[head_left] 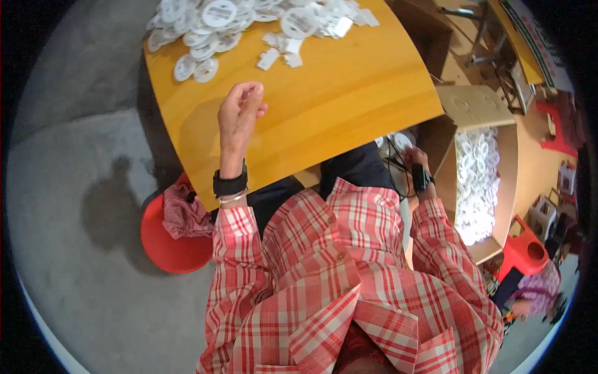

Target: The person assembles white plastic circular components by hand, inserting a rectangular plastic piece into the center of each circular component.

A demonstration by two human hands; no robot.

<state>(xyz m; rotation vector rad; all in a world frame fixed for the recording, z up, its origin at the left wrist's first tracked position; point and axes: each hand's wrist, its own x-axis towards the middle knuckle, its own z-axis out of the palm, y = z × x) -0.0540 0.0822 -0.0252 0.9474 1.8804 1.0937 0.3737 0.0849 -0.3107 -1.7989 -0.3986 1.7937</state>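
Observation:
My left hand (pixel 242 115) is above the yellow table, its fingers curled inward. No object shows in it. Farther off, loose white plastic discs (pixel 205 70) lie at the edge of a big pile, with small white plastic pieces (pixel 268 59) to their right. My right hand (pixel 415 157) reaches down past the table's near right corner, beside white round plastic parts (pixel 402 141) and dark cords. Its fingertips are partly hidden and small in view, so whether it grips one of those parts is unclear.
The yellow table (pixel 336 87) spans the front. At right stands an open cardboard box (pixel 508 181) filled with white plastic rings (pixel 477 181). A red tub (pixel 163 246) with checked cloth (pixel 187 215) sits at left. Red stools (pixel 524 249) and another person (pixel 539 290) are at far right.

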